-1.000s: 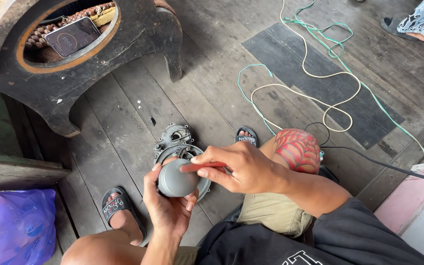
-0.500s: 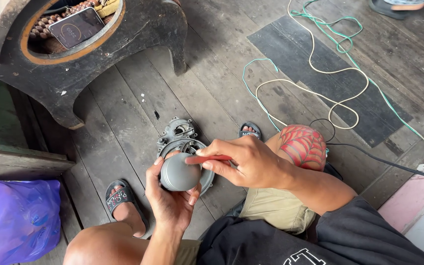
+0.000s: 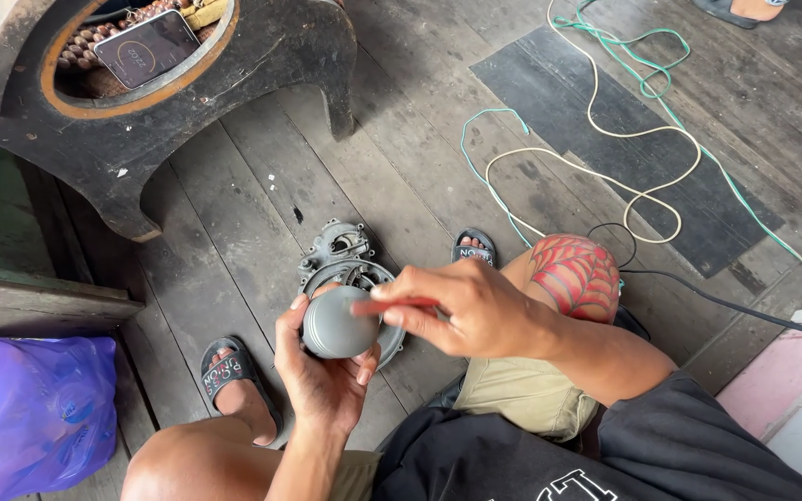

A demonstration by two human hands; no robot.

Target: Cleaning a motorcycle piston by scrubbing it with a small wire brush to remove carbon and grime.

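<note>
My left hand [image 3: 319,371] cups a round grey metal part [image 3: 336,323], ridged at its side, over my lap. My right hand [image 3: 461,306] pinches a thin red tool [image 3: 388,305] whose tip rests on the top of that grey part. Just behind the hands, on the wooden floor, lies a grey metal housing [image 3: 343,260] with a round opening; the hands hide its near half.
A dark wooden stand [image 3: 141,139] with a round hole holding a phone [image 3: 146,46] and beads stands at the far left. White and green cords [image 3: 605,130] loop over a black mat [image 3: 633,158] at right. A purple plastic bag [image 3: 30,417] lies at lower left.
The hands stay together on the grey part; the right hand has shifted the red tool slightly across its top. The view has drifted a little.
</note>
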